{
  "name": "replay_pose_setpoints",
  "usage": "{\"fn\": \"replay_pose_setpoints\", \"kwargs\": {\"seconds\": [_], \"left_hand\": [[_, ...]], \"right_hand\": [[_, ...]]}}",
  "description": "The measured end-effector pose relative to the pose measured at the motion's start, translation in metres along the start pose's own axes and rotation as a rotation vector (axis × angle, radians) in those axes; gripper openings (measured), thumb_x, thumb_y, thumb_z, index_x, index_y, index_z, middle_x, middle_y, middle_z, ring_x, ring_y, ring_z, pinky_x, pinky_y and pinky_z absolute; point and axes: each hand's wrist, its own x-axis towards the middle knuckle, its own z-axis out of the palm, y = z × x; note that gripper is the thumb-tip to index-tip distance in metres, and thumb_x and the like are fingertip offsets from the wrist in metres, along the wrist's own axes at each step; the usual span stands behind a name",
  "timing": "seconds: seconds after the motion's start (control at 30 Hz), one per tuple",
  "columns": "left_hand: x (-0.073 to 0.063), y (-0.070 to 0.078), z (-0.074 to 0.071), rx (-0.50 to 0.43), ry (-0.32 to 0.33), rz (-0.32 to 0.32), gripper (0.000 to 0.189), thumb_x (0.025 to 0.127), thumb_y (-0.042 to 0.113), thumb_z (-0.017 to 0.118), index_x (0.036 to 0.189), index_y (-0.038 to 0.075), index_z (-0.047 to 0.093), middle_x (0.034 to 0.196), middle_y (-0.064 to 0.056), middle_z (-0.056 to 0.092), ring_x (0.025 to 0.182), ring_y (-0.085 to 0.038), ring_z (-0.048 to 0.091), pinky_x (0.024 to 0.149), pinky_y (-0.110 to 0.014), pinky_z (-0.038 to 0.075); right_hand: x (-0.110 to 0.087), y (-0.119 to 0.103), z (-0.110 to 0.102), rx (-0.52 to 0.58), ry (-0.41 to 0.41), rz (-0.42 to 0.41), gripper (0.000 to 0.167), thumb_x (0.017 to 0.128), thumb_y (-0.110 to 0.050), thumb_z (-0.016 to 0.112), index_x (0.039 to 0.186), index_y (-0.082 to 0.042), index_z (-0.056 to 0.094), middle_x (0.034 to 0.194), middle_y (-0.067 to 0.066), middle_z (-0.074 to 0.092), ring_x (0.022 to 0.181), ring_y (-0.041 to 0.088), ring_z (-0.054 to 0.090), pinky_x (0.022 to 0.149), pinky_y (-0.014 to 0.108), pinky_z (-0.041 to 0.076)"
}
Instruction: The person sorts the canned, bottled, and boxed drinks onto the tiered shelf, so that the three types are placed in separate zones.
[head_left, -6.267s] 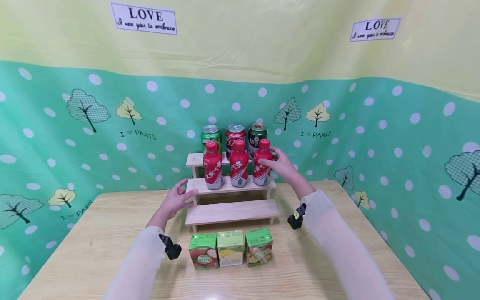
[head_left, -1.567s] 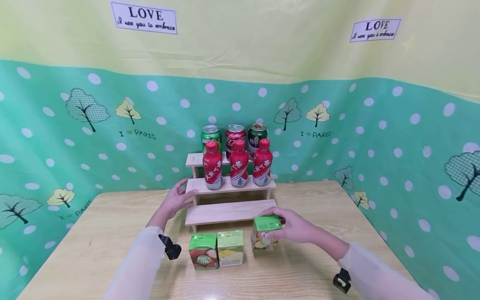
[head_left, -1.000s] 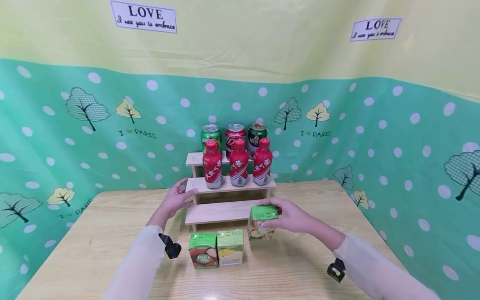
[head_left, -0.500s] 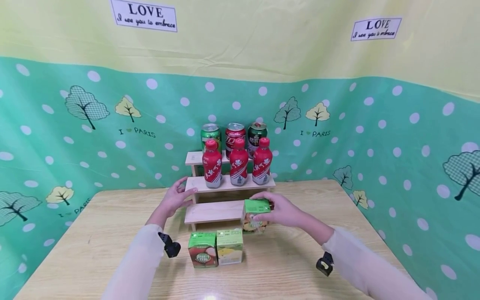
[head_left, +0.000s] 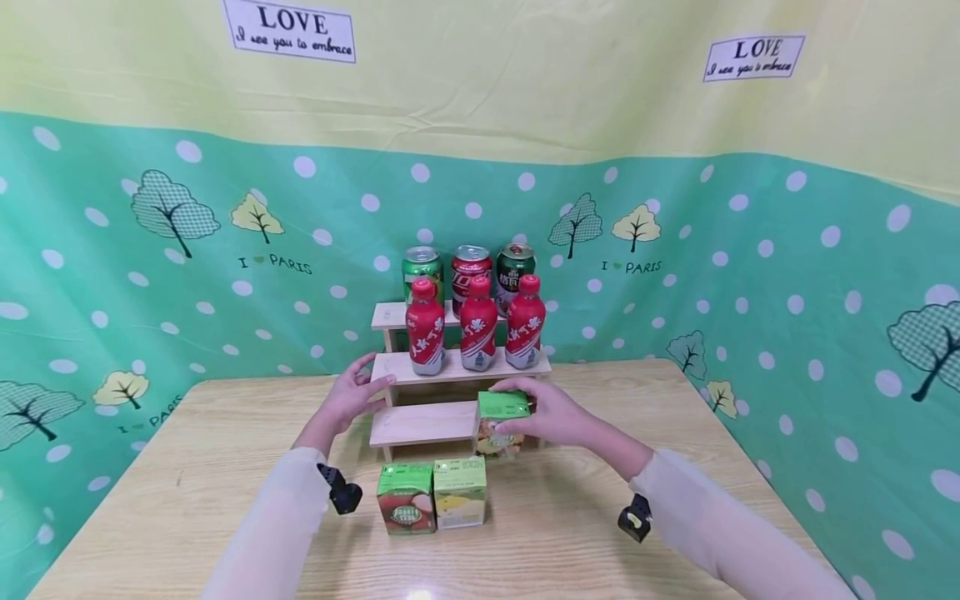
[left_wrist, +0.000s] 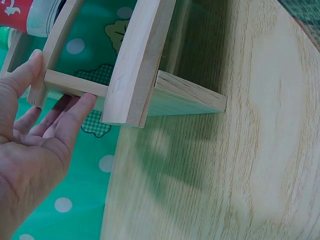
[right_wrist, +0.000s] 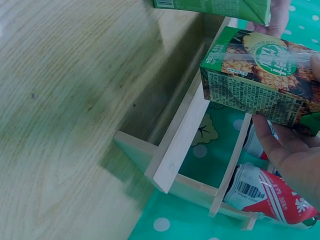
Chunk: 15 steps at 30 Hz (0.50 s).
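My right hand holds a green-topped juice box in front of the right part of the bottom step. In the right wrist view pineapples are printed on this juice box, with fingers and thumb on opposite sides of it. My left hand grips the left end of the wooden three-step display shelf at its middle step. In the left wrist view the thumb of the left hand lies over the step's edge and the fingers reach round the side support.
A red-and-green juice box and a yellow one stand side by side on the wooden table before the shelf. Red bottles, the middle one included, line the middle step. Cans, one red, stand on the top step.
My right hand has left the right-hand bottle and taken hold of the pineapple juice box at the row's right end. It has carried it up and leftward to the bottom step. The left hand stays put.
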Motion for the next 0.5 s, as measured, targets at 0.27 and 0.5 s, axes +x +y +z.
{"fn": "replay_pose_setpoints", "kwargs": {"seconds": [0.27, 0.5], "left_hand": [[0.001, 0.0, 0.002, 0.006, 0.003, -0.008, 0.082, 0.091, 0.024, 0.062, 0.152, 0.016, 0.008, 0.152, -0.029, 0.014, 0.133, -0.043, 0.035, 0.1, -0.046, 0.046], [-0.001, 0.002, 0.003, 0.008, -0.003, -0.009, 0.081, 0.092, 0.024, 0.06, 0.152, 0.016, 0.006, 0.152, -0.031, 0.007, 0.134, -0.045, 0.032, 0.102, -0.046, 0.045]], "right_hand": [[0.012, -0.007, 0.005, 0.028, -0.013, -0.05, 0.051, 0.076, -0.033, 0.077, 0.123, -0.026, 0.058, 0.115, -0.001, 0.06, 0.097, 0.017, 0.055, 0.082, 0.029, 0.052], [0.024, -0.011, 0.014, 0.023, 0.003, -0.051, 0.053, 0.076, -0.036, 0.077, 0.124, -0.026, 0.058, 0.115, -0.002, 0.06, 0.098, 0.015, 0.055, 0.082, 0.029, 0.051]]}}
